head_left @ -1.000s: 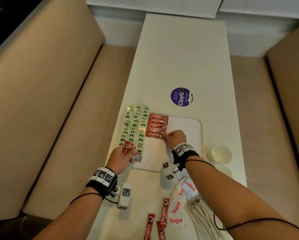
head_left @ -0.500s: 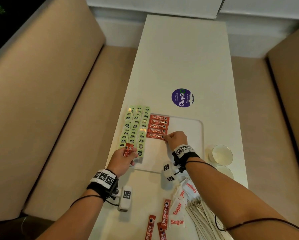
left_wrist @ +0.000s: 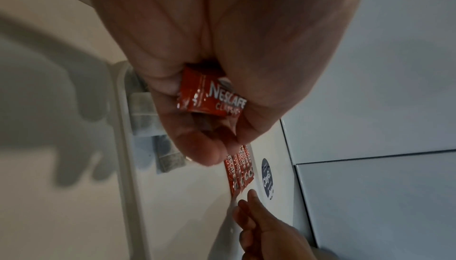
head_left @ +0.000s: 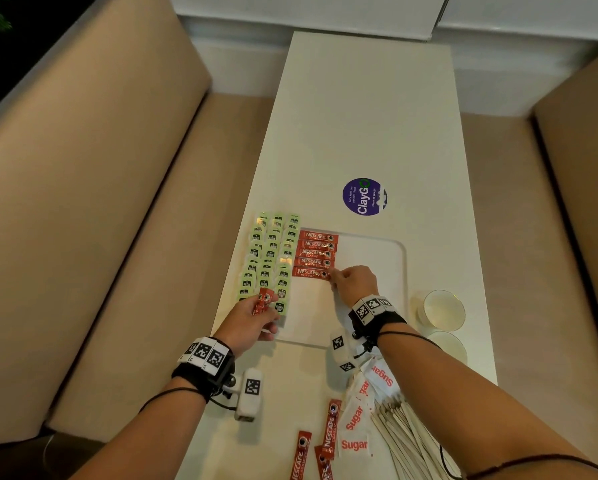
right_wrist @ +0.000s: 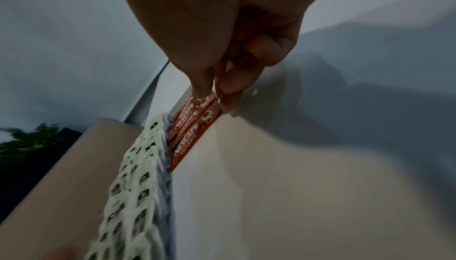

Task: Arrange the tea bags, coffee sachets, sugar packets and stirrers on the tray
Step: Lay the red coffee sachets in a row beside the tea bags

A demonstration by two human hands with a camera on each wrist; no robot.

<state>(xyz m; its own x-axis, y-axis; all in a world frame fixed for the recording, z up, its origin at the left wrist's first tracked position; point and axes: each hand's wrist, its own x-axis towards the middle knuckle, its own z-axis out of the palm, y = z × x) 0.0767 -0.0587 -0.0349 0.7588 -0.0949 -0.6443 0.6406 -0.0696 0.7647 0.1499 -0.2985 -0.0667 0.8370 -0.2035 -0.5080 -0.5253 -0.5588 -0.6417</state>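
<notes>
The right hand (head_left: 354, 284) fingers (right_wrist: 228, 86) pinched the end of the nearest coffee sachet (head_left: 310, 273) on the tray (head_left: 399, 271). The left hand (head_left: 247, 322) fingers clamped another sachet (left_wrist: 212, 95). Both seemed light, thin and slippery, best held at the ends.

Office pantry booth.
Beige benches (head_left: 93, 216) at nine and three o'clock flank a white table (head_left: 367, 116) bearing a "keep our pantries clean" sticker (head_left: 364, 197).

Blk wristbands (head_left: 207, 370) w/ square-code tags

White table (head_left: 363, 126) with tray (head_left: 399, 268), purple sticker (head_left: 364, 197), loose coffee sachets (head_left: 332, 427), sugar packets (head_left: 354, 441), stirrers (head_left: 405, 434), two cups (head_left: 443, 310)
</notes>
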